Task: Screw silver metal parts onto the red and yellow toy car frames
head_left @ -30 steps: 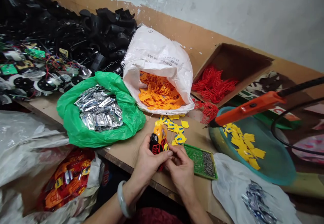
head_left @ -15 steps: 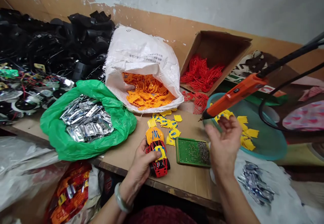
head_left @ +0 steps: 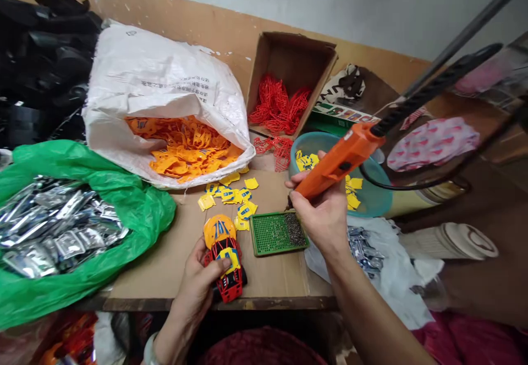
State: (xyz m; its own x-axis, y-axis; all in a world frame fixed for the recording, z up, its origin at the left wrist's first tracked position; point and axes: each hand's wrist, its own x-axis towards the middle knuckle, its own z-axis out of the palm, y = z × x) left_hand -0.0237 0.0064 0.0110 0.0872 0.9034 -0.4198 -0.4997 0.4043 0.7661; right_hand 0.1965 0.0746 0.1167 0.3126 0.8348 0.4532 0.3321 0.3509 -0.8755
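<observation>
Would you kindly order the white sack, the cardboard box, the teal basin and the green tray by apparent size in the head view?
Largest to smallest:
1. White woven sack
2. Cardboard box and teal basin, too alike to rank
3. Green tray

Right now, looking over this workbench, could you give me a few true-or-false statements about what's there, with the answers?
1. The left hand holds a red and yellow toy car. True.
2. The right hand is empty. False: it grips an orange-handled tool.
3. The silver packets lie in the white sack. False: they lie in a green plastic bag, and the sack holds orange pieces.
4. Red lattice pieces lie in a cardboard box. True.
</observation>
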